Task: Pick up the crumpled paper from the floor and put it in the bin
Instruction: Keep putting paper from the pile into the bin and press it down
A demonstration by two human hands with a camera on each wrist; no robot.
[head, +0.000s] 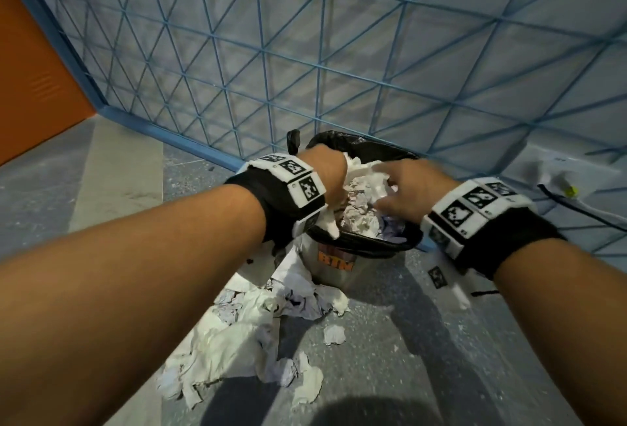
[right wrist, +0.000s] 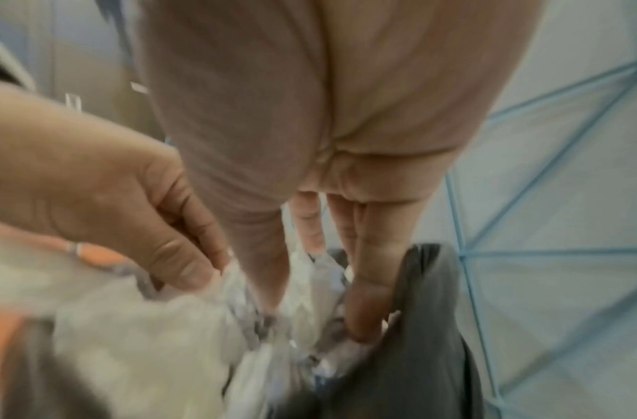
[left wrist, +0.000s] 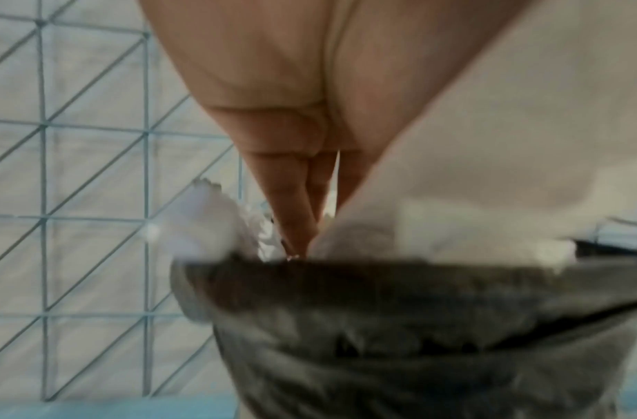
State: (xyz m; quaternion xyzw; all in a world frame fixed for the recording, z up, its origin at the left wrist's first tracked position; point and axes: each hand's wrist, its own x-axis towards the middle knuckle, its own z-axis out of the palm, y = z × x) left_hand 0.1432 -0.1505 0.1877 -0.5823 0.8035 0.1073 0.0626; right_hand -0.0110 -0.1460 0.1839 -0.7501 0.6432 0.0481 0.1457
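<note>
Only the head view shows the crumpled paper (head: 258, 334) heaped on the floor (head: 390, 351) against the bin's (head: 334, 264) near side. The wrist views show straight fingers (right wrist: 363, 283) pushing white, creased wads inside the black liner (left wrist: 381, 326). Left hand (head: 324, 176) and right hand (head: 407, 190), both flat, press close together.

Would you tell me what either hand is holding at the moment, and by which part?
Neither visibly grips anything: the left hand and right hand press straight fingers onto the crumpled paper heaped in the bin.
</note>
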